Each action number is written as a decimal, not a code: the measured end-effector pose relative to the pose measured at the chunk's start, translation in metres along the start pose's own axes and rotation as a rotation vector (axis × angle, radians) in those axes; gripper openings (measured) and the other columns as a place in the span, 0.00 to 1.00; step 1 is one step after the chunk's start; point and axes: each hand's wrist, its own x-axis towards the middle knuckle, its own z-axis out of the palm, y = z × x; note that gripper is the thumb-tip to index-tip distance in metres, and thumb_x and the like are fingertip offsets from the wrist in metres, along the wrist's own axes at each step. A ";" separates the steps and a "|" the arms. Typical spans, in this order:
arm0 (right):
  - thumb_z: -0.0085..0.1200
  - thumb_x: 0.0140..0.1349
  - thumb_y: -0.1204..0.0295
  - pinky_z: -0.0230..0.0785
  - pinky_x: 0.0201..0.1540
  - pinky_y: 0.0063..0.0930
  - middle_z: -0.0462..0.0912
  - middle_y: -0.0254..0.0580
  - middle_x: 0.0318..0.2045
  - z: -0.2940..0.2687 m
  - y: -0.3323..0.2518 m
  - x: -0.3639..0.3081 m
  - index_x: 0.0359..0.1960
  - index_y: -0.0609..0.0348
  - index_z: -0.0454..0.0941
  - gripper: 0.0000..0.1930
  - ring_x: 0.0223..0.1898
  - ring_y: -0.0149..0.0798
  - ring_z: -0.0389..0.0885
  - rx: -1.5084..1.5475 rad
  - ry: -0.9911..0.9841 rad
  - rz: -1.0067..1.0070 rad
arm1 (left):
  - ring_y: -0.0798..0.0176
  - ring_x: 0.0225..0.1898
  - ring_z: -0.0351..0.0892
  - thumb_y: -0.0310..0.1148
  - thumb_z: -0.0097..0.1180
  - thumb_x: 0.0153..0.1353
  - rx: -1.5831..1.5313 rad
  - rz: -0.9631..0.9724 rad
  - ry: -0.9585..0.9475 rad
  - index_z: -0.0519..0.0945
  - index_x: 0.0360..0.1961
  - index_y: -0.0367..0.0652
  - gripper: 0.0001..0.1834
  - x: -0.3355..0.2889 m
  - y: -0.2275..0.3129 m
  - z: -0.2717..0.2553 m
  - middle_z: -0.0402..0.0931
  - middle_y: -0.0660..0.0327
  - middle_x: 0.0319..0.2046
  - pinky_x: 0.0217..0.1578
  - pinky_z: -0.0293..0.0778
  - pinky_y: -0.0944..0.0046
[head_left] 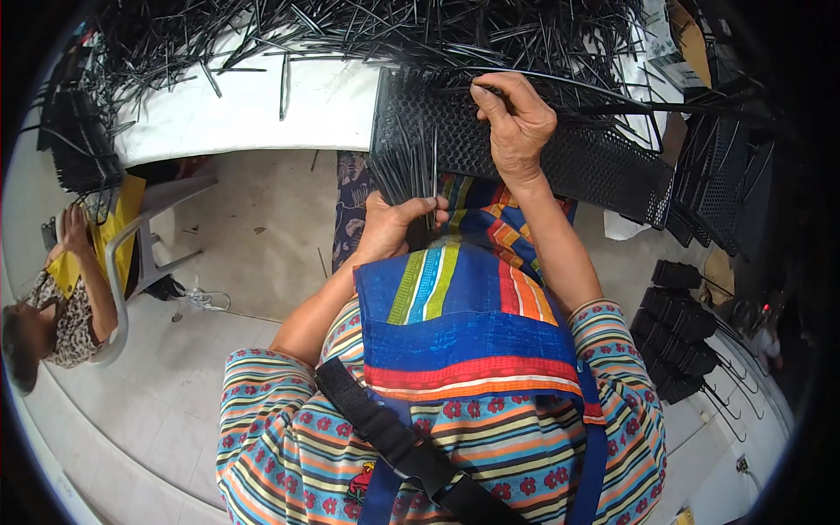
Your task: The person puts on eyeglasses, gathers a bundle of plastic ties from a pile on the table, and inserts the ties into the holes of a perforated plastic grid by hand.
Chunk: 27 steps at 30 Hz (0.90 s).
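Observation:
A bundle of thin black sticks (398, 173) stands upright in my left hand (398, 219), its fingers closed round the lower ends. In front of me lies a long black perforated tray (604, 166), covered with rows of small holes and slanting down to the right. Above it my right hand (521, 122) makes a pinch, thumb against fingertips, near the tray's far edge. What it pinches is too small and dark to make out. Short black sticks crowd the tray's far left part, beyond the bundle.
Loose black sticks (490, 31) are heaped along the far side of the white table (254, 114). More perforated black trays (722, 166) lean at the right, above several dark bundles (674, 332) on the floor. At the left sits another person (83, 289) by a grey chair (118, 271).

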 end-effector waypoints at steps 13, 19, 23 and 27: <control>0.64 0.48 0.75 0.73 0.28 0.29 0.83 0.39 0.26 0.024 -0.008 0.021 0.28 0.56 0.84 0.05 0.26 0.40 0.83 -0.501 -0.172 -0.155 | 0.61 0.27 0.83 0.16 0.53 0.56 -0.033 -0.019 0.006 0.78 0.38 0.28 0.09 0.008 -0.004 -0.001 0.82 0.49 0.30 0.28 0.81 0.65; 0.62 0.53 0.76 0.72 0.28 0.26 0.83 0.41 0.27 0.023 -0.008 0.021 0.34 0.59 0.84 0.06 0.25 0.38 0.82 -0.538 -0.195 -0.268 | 0.61 0.27 0.83 0.19 0.55 0.58 -0.023 -0.075 0.008 0.79 0.36 0.29 0.05 0.015 -0.004 -0.003 0.82 0.50 0.30 0.27 0.80 0.66; 0.62 0.52 0.73 0.74 0.30 0.31 0.82 0.38 0.27 0.022 -0.010 0.021 0.35 0.55 0.84 0.08 0.28 0.43 0.83 -0.754 -0.317 -0.297 | 0.62 0.26 0.83 0.19 0.54 0.58 -0.066 -0.084 0.009 0.80 0.33 0.29 0.04 0.015 -0.002 -0.004 0.82 0.50 0.29 0.27 0.81 0.66; 0.62 0.53 0.72 0.74 0.29 0.31 0.82 0.38 0.27 0.019 -0.018 0.017 0.35 0.57 0.84 0.08 0.27 0.42 0.82 -0.784 -0.297 -0.332 | 0.61 0.26 0.83 0.20 0.56 0.58 -0.113 -0.077 -0.023 0.80 0.34 0.29 0.05 0.016 -0.001 -0.007 0.82 0.50 0.29 0.28 0.81 0.65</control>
